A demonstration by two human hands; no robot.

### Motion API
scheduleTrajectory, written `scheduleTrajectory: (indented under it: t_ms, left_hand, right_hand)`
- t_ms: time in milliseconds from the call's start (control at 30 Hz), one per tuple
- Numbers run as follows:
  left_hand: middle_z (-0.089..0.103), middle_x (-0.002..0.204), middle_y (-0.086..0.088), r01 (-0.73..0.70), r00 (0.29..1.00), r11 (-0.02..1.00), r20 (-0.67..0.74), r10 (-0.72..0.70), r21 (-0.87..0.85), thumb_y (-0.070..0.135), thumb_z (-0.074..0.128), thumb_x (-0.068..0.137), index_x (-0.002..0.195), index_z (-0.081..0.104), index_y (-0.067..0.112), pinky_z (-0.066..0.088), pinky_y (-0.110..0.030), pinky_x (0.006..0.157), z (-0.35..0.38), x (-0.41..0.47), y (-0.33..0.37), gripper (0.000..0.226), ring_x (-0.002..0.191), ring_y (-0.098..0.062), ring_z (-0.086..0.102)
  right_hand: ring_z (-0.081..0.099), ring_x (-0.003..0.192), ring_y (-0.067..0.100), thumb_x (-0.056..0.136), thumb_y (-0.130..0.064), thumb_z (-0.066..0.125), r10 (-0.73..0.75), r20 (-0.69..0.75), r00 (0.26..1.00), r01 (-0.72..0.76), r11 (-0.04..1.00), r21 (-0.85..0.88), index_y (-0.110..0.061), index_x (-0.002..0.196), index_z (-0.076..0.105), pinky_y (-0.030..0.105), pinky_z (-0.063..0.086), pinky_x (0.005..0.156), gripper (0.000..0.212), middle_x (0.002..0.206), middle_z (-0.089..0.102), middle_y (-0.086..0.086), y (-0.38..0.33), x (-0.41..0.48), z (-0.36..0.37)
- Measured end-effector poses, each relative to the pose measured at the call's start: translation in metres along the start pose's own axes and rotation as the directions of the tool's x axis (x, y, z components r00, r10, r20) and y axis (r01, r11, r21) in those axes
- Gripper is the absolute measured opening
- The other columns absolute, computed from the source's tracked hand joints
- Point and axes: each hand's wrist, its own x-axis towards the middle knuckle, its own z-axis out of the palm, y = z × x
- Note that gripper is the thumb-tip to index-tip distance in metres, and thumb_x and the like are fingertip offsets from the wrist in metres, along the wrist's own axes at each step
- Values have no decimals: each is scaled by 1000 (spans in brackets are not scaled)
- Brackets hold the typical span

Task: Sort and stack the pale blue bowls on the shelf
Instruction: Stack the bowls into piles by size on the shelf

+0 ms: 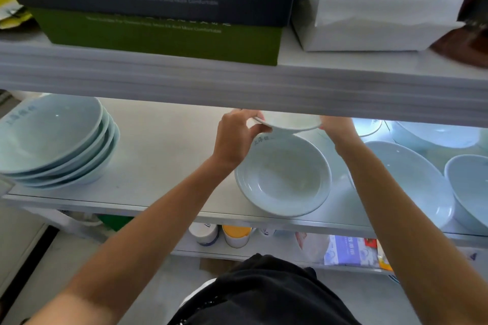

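So the small bowl (pixel 290 123) is up in the air between both hands, right under the lip of the upper shelf (pixel 237 82), at about 12 o'clock from the wide-rimmed bowl (pixel 282 177) sitting on the shelf (pixel 163 145).

The left hand (pixel 235 134) has its fingers (pixel 245 113) curled over the rim with the thumb underneath, pinching the edge. The right hand (pixel 336 129) meets the opposite rim, but its fingers are tucked behind the upper shelf, so I can't tell how they lie.

My guess is it's two hands on opposite edges because there's barely any headroom, and holding it level lets it slide in or out without clipping the board above.

The stack of four bowls (pixel 52 140) is way off at 9 o'clock, tilted and nested, all one size, so that looks like the finished pile for that type. At 3 o'clock there's a big plate (pixel 404 179) and a deep bowl (pixel 470 187), unsorted I'd say.

The held one looks smaller than the wide-rimmed bowl below, so it could nest inside, but whether it belongs there I can't say.
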Motion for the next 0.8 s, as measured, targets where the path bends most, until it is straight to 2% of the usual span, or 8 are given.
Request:
scheduleTrajectory:
  t_ms: [67, 100, 167, 200, 333, 500, 633, 800]
  left_hand:
    - [69, 80, 3, -13, 1000, 999, 24, 13, -34, 27, 78, 72, 79, 71, 12, 42, -20, 67, -5, -18, 3, 18, 72, -15, 60]
    - [68, 80, 1, -5, 999, 999, 42, 7, -45, 28, 77, 72, 79, 70, 12, 42, -20, 65, -6, -26, 3, 19, 72, -14, 59]
    - [69, 82, -5, 12, 996, 998, 86, -6, -61, 30, 74, 72, 80, 70, 11, 45, -24, 66, -7, -42, 1, 21, 73, -19, 62]
    - [69, 84, -7, 10, 995, 997, 103, -2, -71, 31, 73, 73, 81, 70, 11, 48, -27, 66, -8, -49, 2, 22, 75, -21, 63]
    - [69, 89, -9, -16, 991, 999, 129, 22, -47, 31, 69, 74, 84, 69, 11, 54, -35, 65, -4, -68, -1, 23, 80, -26, 64]
    - [68, 90, -6, -42, 986, 999, 160, 42, -3, 47, 58, 79, 88, 58, 27, 54, -35, 61, 1, -92, -9, 22, 81, -23, 63]
    - [65, 93, -7, -69, 983, 991, 176, 49, 114, 45, 54, 83, 92, 58, 23, 50, -27, 61, 3, -106, -14, 24, 86, -25, 62]
    - [67, 99, -9, -154, 981, 964, 154, 121, 219, 40, 52, 85, 93, 53, 24, 51, -40, 89, -2, -111, -18, 18, 98, -28, 61]
  right_hand:
    - [37, 71, 15, 84, 0, 47, -73, -52, 996, 72, 997, -11, 4, 85, 58, 28, 33, 64, 11, 76, 45, 7, 2, -16, -9]
    - [34, 63, 14, 82, -2, 46, -104, -43, 994, 101, 993, -58, 2, 86, 61, 27, 31, 61, 16, 75, 45, 7, 5, -24, -13]
    - [37, 53, 7, 81, -1, 44, -146, 5, 989, 145, 978, -152, -4, 105, 68, 21, 34, 56, 33, 83, 54, 1, 11, -41, -20]
    - [43, 53, 5, 83, 1, 44, -160, 13, 987, 160, 971, -179, -10, 112, 66, 16, 35, 57, 38, 91, 59, -1, 13, -50, -22]
    - [46, 56, 10, 87, 2, 43, -173, -31, 984, 161, 958, -239, -16, 123, 60, 19, 34, 65, 43, 112, 64, 3, 26, -74, -22]
    - [42, 54, 14, 89, 0, 42, -119, -37, 992, 108, 967, -230, -22, 128, 55, 28, 36, 61, 48, 87, 62, 12, 42, -89, -21]
    - [36, 50, 15, 92, 0, 39, -125, -43, 991, 112, 967, -228, -25, 130, 53, 17, 34, 50, 47, 57, 44, 0, 53, -98, -15]
    - [35, 50, 14, 94, -4, 38, -102, -35, 994, 91, 966, -240, -23, 132, 52, 23, 31, 52, 45, 56, 41, 0, 64, -108, -3]
